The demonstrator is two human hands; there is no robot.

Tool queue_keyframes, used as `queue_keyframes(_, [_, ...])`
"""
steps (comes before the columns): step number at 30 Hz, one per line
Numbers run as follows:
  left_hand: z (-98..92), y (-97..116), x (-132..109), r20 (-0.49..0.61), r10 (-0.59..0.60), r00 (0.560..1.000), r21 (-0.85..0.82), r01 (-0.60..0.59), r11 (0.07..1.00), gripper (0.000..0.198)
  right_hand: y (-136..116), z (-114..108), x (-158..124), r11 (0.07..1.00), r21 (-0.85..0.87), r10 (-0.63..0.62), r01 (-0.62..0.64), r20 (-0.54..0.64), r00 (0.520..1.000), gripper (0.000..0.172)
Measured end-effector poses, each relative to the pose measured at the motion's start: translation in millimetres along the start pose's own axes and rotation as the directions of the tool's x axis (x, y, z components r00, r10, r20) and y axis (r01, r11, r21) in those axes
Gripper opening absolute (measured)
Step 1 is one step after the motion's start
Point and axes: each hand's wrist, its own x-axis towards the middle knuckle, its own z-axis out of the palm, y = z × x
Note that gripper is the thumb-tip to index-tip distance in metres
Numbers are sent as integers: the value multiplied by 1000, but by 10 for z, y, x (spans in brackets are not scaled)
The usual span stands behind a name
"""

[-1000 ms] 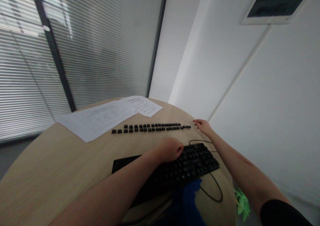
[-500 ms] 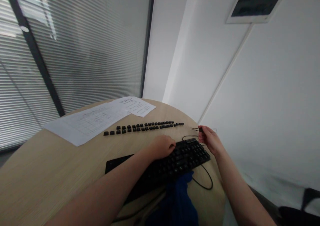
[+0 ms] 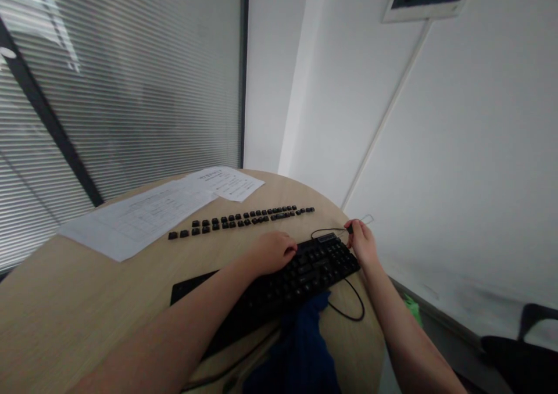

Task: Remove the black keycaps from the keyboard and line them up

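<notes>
A black keyboard point(image 3: 320, 269) lies at an angle on the table. My left hand point(image 3: 272, 253) is curled at its far edge, thumb and fingers bent against it; the fingertips are partly hidden. At the keyboard's far right corner, my right hand point(image 3: 361, 243) pinches a wire keycap puller point(image 3: 350, 229) by its dark handle. One thin wire loop sticks out beyond the hand and other wires point down toward the keys. Whether those wires touch a key I cannot tell. Several loose black keycaps point(image 3: 215, 225) stand in two rows beyond the keyboard.
Printed paper sheets point(image 3: 139, 217) lie at the table's far left. A black cable point(image 3: 360, 301) loops off the keyboard's near right side. Blue cloth point(image 3: 305, 347) bunches at the near edge. A white wall point(image 3: 436, 150) rises close behind the table's right edge.
My right hand has come lower and closer to the keyboard's corner, and the puller's wires have swung from pointing left to pointing downward. My left hand stays on the keyboard. The view has shifted slightly.
</notes>
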Motion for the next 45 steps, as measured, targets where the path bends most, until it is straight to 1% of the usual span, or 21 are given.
queue_keyframes(2, [9, -11, -2, 2, 0, 1000, 0, 0, 1000, 20, 5, -29, 5, 997, -74, -5, 2, -31, 1000, 55])
queue_keyframes(4, [9, -12, -5, 5, 5, 1000, -2, -5, 1000, 21, 10, -52, 15, 994, -113, -4, -1, -48, 999, 56])
queue_keyframes(8, [-11, 12, -7, 21, -7, 1000, -2, 7, 1000, 22, 11, -68, 29, 990, -139, 13, -20, -52, 999, 56])
queue_keyframes(14, [6, 0, -9, 8, 0, 1000, -3, 0, 1000, 21, -10, -55, 21, 980, -197, -24, 15, -41, 999, 55])
queue_keyframes(18, [27, -17, -9, 4, 4, 1000, -3, -4, 1000, 20, 4, -53, 23, 979, -200, -33, 26, -30, 999, 55])
queue_keyframes(24, [2, 6, -8, 16, 5, 1000, -8, -4, 1000, 21, 0, -52, 11, 979, -206, -6, -2, -39, 999, 57])
queue_keyframes(32, [4, 13, -7, 14, -4, 1000, 0, 4, 1000, 21, 36, -11, 11, 984, -155, 96, -91, 25, 995, 50])
queue_keyframes(40, [-5, 15, -12, 17, 6, 1000, -6, -5, 1000, 19, 14, -8, 0, 985, -158, 73, -67, 30, 997, 50])
queue_keyframes(45, [28, -17, -7, 3, 24, 1000, -18, -24, 1000, 19, 24, -14, 4, 989, -142, 40, -42, -15, 999, 53])
